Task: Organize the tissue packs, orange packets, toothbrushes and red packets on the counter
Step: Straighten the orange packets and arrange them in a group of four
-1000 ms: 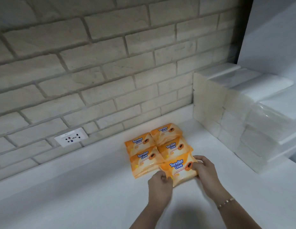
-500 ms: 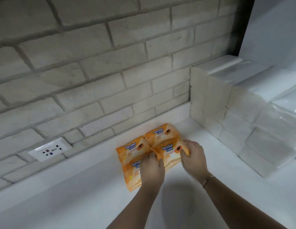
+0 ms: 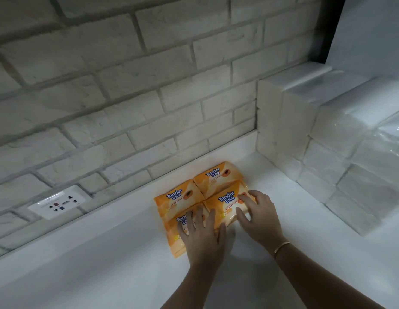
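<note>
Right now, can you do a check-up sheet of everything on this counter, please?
Surface: white counter, dimly lit.
Job's things: orange packets lie flat in a two-by-two block by the wall; tissue packs stacked at the right; toothbrushes and red packets not in view.
Clutter: nothing seen.
Hands: left hand rests flat on the near-left packet; right hand rests on the near-right packet, fingers spread.
Cables: nothing seen.
Surroundings: pale brick wall with a wall socket.

Home or shop counter (image 3: 105,275): brick wall (image 3: 127,85), socket (image 3: 60,202), stacked tissue packs (image 3: 327,141).
</note>
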